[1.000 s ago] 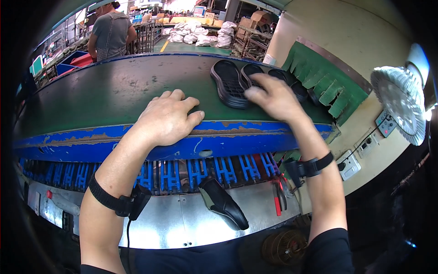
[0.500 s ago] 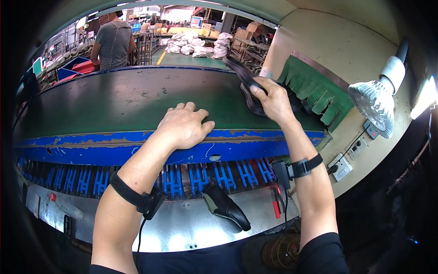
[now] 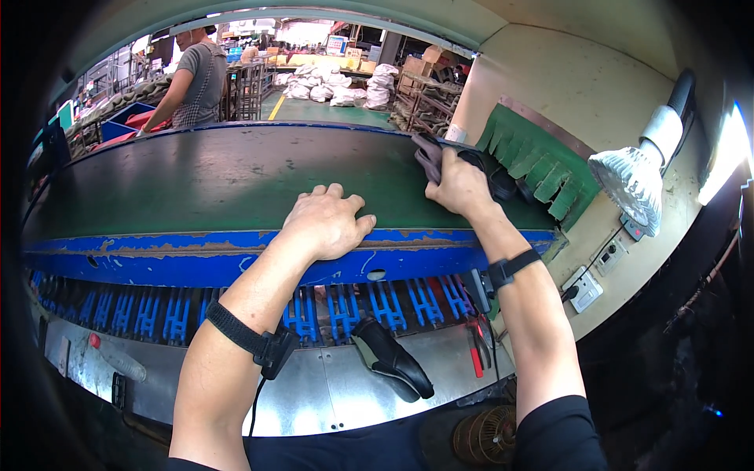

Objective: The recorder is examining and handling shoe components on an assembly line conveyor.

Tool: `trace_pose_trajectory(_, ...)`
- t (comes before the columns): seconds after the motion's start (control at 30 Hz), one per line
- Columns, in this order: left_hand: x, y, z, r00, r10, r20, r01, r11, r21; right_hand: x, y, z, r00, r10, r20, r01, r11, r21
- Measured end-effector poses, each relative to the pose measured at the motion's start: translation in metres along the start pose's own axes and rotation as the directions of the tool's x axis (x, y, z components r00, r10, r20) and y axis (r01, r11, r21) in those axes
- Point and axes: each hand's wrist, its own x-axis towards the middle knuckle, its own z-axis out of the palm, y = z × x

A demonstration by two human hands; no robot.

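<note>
My left hand (image 3: 328,224) lies palm down on the near edge of the conveyor belt (image 3: 212,180), fingers spread and holding nothing. At the belt's right end my right hand (image 3: 462,182) is closed round a dark, greyish shoe sole (image 3: 427,157), whose underside my fingers partly hide. More black shoe parts (image 3: 503,184) lie just beyond and right of that hand, close to a green fringed curtain (image 3: 542,161). A black shoe (image 3: 393,361) with an olive edge rests on the metal shelf (image 3: 306,400) below the belt, apart from both hands.
The blue belt frame (image 3: 173,255) runs across in front of me, with blue roller brackets (image 3: 345,310) under it. Red-handled pliers (image 3: 477,353) and a clear bottle (image 3: 122,361) lie on the shelf. A lamp (image 3: 632,184) hangs at right. A co-worker (image 3: 196,78) stands beyond the belt.
My right hand has turned and lowered the dark sole toward the belt. My left hand stays on the belt's edge. The co-worker's arm now reaches out to the left.
</note>
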Motion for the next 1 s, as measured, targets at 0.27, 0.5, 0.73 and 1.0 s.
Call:
trace_pose_trajectory(0.27, 0.001, 0.001, 0.004, 0.999, 0.030, -0.043, -0.031, 0.999, -0.023, 0.007, 0.059, -0.047, 0.835, 0.240, -0.495, -0.041, 0.924, 0.379)
trace_pose_trajectory(0.5, -0.002, 0.000, 0.004, 0.997, 0.021, -0.068, -0.022, 1.000, -0.014, -0.003, 0.074, 0.008, 0.999, 0.031, -0.010, -0.032, 0.997, -0.072)
trace_pose_trajectory(0.73, 0.000, 0.000, 0.006, 0.996, 0.035, -0.081, -0.035, 0.999, -0.003, -0.021, 0.084, 0.032, 0.964, 0.234, -0.123, -0.225, 0.971, 0.081)
trace_pose_trajectory(1.0, 0.000, 0.004, 0.002, 0.997, 0.038, -0.062, -0.038, 0.999, -0.004, 0.000, 0.082, 0.035, 0.917, 0.399, 0.011, -0.395, 0.903, 0.167)
